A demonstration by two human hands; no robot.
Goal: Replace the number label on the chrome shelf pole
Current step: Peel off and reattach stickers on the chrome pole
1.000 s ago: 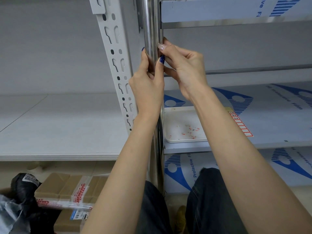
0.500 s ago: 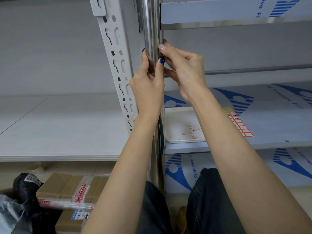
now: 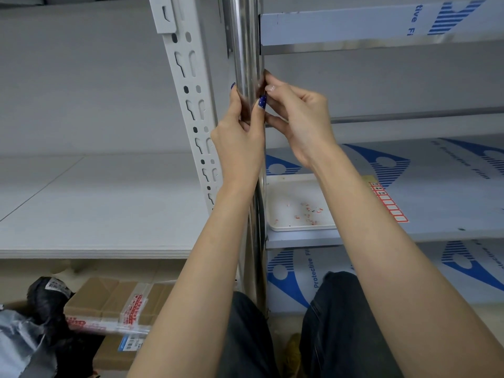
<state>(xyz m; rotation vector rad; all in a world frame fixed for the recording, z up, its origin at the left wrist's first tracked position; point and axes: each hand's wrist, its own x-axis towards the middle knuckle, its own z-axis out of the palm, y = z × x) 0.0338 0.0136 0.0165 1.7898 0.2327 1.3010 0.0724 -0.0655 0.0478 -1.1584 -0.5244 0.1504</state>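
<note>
Pinching point: the right hand point(image 3: 300, 124) has thumb and forefinger pressed together at the right edge of the chrome pole point(image 3: 245, 45), upper centre of the frame. They are probably on an edge of the number label, which is hidden behind the fingers.
Left grip: the left hand point(image 3: 240, 137) is wrapped round the pole, thumb on one side and fingers on the other, touching the right hand.
Just changed: a second ago the right forefinger sat higher against the pole. Its tip has now dropped and drawn slightly rightward off the chrome, while the left hand has barely moved.
Meaning: this reads as picking at the old label rather than smoothing a new one, though I cannot be sure.
Supplies: a red-framed label sheet point(image 3: 388, 203) lies on the shelf point(image 3: 450, 208) at centre right, beside a white tray point(image 3: 283, 186) of small scraps point(image 3: 309, 214).
Stage: early, since the sheet lies apart from both hands.
</note>
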